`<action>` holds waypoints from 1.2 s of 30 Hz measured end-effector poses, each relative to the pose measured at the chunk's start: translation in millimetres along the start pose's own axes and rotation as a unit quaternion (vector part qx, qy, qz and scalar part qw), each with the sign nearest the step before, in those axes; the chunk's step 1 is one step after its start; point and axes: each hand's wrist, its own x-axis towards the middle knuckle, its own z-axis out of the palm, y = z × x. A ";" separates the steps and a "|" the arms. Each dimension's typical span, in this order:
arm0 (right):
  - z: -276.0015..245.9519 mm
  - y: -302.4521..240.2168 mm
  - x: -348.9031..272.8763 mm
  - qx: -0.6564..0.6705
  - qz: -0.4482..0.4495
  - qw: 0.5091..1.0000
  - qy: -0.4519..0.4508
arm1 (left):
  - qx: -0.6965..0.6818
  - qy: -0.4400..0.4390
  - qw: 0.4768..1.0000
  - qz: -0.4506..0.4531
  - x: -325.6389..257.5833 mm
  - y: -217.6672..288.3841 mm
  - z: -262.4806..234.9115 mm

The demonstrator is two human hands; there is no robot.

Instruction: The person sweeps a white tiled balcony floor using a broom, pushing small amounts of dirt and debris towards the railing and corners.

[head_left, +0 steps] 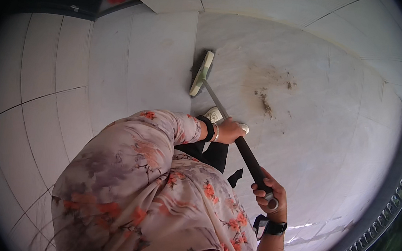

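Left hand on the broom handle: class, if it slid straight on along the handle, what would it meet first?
Probably the broom head. The left hand grips the broom handle, which runs bare up to it; depth is uncertain.

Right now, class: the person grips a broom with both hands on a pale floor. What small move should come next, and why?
Probably swing the broom head right, toward the dirt patch. The left hand and right hand both grip the handle, yet the head rests by the wall, apart from the dirt.

My left hand (230, 131) covers part of the broom handle (238, 139) and most of my shoe (213, 114); the bristles (197, 69) stay in shadow.
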 end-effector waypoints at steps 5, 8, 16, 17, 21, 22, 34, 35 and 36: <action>32.6 15.8 67.1 -0.168 -0.091 0.976 0.105 | 0.026 0.116 0.993 -0.018 16.6 -57.5 20.8; 65.6 53.4 50.5 -0.246 -0.124 0.947 0.163 | 0.032 0.130 0.990 0.054 29.2 -39.6 14.2; 18.6 59.9 -72.7 -0.231 -0.139 0.946 0.180 | 0.112 0.131 0.966 0.190 44.4 72.8 -3.4; -3.6 53.9 -75.4 -0.191 -0.124 0.961 0.154 | 0.118 0.115 0.969 0.185 44.4 75.4 4.9; -91.5 34.5 -25.2 -0.085 -0.056 0.993 0.059 | 0.113 0.047 0.986 0.111 29.9 40.9 71.9; -107.7 30.0 -0.5 -0.068 -0.042 0.996 0.040 | 0.119 0.026 0.989 0.080 25.3 24.6 92.5; -17.7 58.5 -33.3 -0.384 -0.171 0.850 0.317 | 0.037 0.145 0.979 0.136 109.2 88.3 88.4; -20.8 67.5 -37.8 -0.395 -0.187 0.841 0.320 | 0.029 0.149 0.976 0.153 116.7 100.9 82.9; -22.1 76.3 -44.3 -0.398 -0.195 0.838 0.318 | 0.023 0.154 0.974 0.167 120.6 110.3 75.9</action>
